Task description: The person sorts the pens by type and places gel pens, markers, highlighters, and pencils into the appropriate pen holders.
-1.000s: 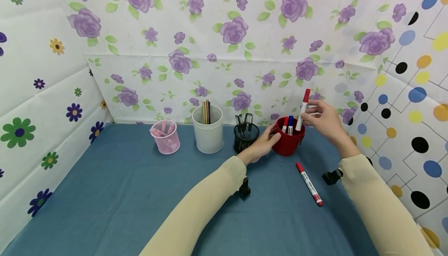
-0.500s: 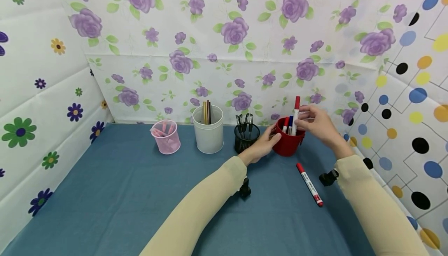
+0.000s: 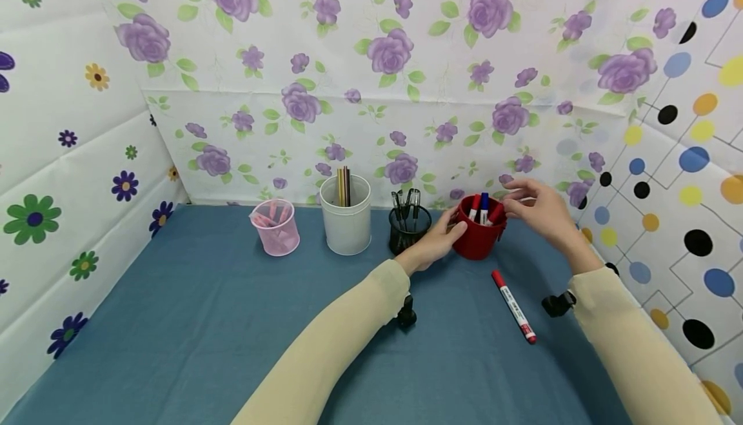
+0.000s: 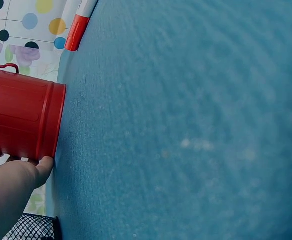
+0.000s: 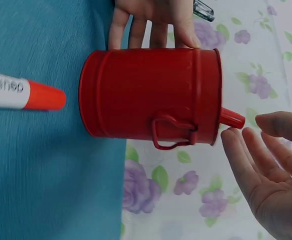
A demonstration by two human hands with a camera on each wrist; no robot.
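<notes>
My left hand holds the side of a small red metal pail, thumb on the near side and fingers behind it. The pail stands upright and has a small wire handle, seen in the right wrist view. Two markers, one red-capped and one blue-capped, stand in it. Another red-capped marker leans at the right of its mouth. My right hand is just right of the rim, fingers relaxed and spread, with nothing in its grasp. One more red-capped marker lies on the blue cloth in front.
Left of the pail stand a black mesh cup of pens, a white bucket with pencils and a pink mesh cup with pink items. A flowered sheet rises behind the blue cloth.
My right hand has lowered the red-capped marker into the pail and let go; the marker now leans right. The hand has drawn back to the right. My left hand has stayed on the pail.
</notes>
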